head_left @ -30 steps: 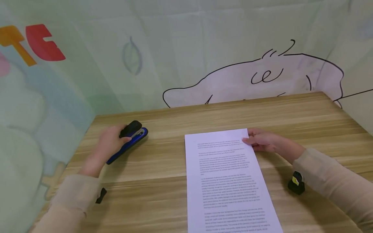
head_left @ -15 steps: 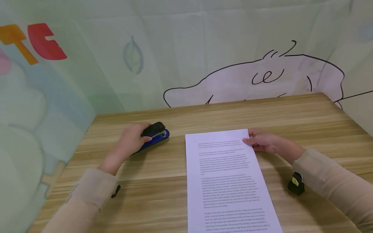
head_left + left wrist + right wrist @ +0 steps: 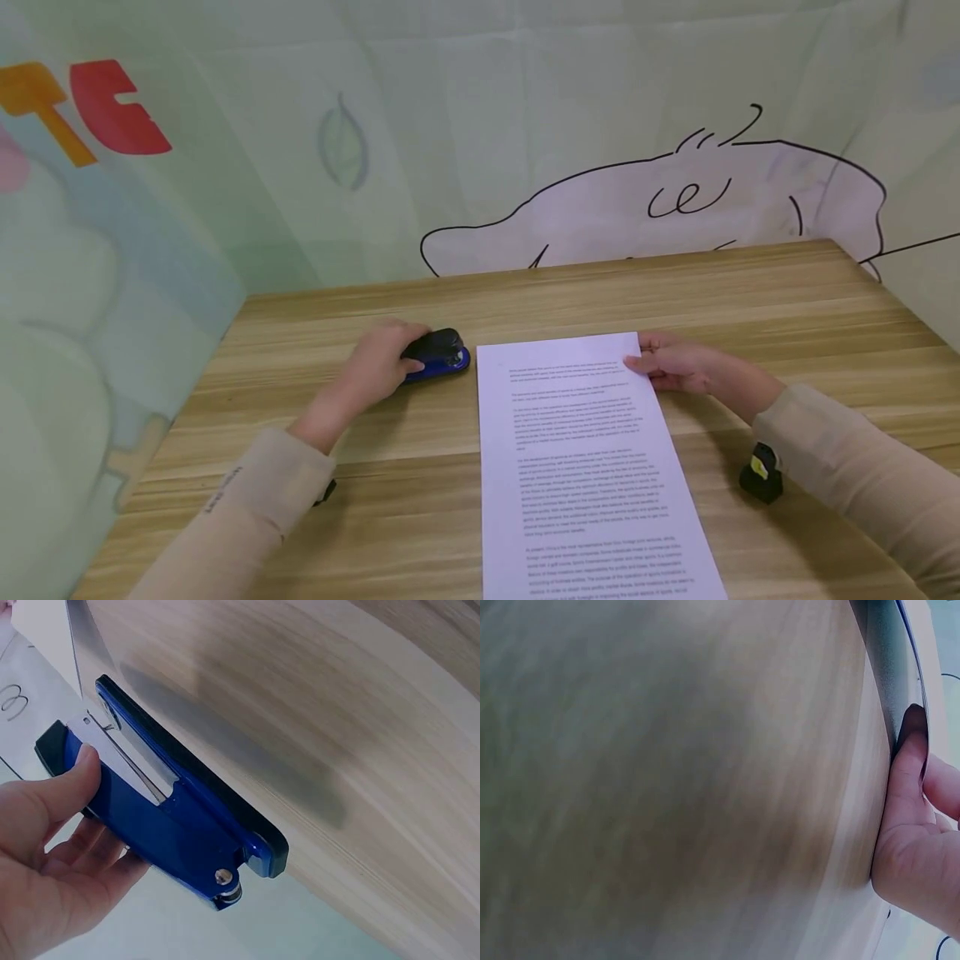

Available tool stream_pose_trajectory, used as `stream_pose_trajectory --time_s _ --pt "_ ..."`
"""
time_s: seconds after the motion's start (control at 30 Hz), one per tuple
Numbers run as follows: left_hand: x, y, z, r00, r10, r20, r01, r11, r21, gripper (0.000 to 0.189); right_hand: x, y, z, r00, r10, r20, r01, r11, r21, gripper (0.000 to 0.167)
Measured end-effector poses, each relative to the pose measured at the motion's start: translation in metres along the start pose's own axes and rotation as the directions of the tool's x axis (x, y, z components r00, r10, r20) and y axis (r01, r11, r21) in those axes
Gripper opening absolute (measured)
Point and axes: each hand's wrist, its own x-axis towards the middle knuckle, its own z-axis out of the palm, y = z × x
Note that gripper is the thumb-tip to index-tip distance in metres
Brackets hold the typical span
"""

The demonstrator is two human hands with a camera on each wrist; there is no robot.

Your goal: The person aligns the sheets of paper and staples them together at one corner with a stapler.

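Note:
A blue and black stapler (image 3: 169, 817) is gripped in my left hand (image 3: 381, 358), thumb on its side and fingers curled around the top arm. Its nose points right, just short of the left edge of the printed paper (image 3: 577, 467), and its two arms stand apart. In the left wrist view the stapler's base hangs a little off the table, with a shadow beside it. My right hand (image 3: 675, 364) pinches the paper's top right corner, thumb above and fingers underneath. From the right wrist view the paper (image 3: 913, 660) edge is raised off the table there.
The wooden table (image 3: 360, 492) runs back to a printed cloth backdrop (image 3: 480, 142) with a cartoon outline. A black wrist camera mount (image 3: 761, 473) sits under the right sleeve (image 3: 847, 458).
My left hand has carried the stapler to the right, close to the paper, turning its nose more toward the right. The right hand and the paper have stayed in place.

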Motion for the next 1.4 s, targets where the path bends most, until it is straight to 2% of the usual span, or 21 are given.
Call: stream_pose_trajectory --time_s 0.27,0.37,0.77,1.0,1.23,1.4 --pt "0.002 0.011 0.003 0.999 -0.011 0.030 0.012 1.000 -0.023 0.042 -0.001 -0.001 0.001 1.000 0.000 0.002 0.000 1.000 -0.002 0.034" --pt "0.003 0.014 0.004 1.000 0.002 0.028 -0.001 1.000 -0.026 0.042 -0.001 -0.001 0.001 1.000 -0.001 0.004 0.001 1.000 -0.006 0.035" --pt "0.007 0.020 0.008 0.999 0.017 0.050 -0.014 0.998 -0.057 0.040 0.001 -0.001 0.000 1.000 0.001 0.000 -0.001 1.000 -0.023 0.039" --pt "0.010 0.021 0.012 0.998 0.016 0.055 -0.012 0.998 -0.065 0.040 0.001 -0.001 -0.001 1.000 -0.002 0.001 0.002 1.000 -0.027 0.036" --pt "0.010 0.018 0.016 0.998 0.040 0.054 -0.035 0.995 -0.089 0.040 0.001 0.000 -0.001 1.000 -0.003 0.008 0.003 1.000 -0.027 0.034" --pt "0.012 0.014 0.018 0.995 0.043 0.086 -0.035 0.995 -0.092 0.041 0.001 0.000 -0.001 1.000 -0.002 0.004 0.002 0.999 -0.042 0.029"
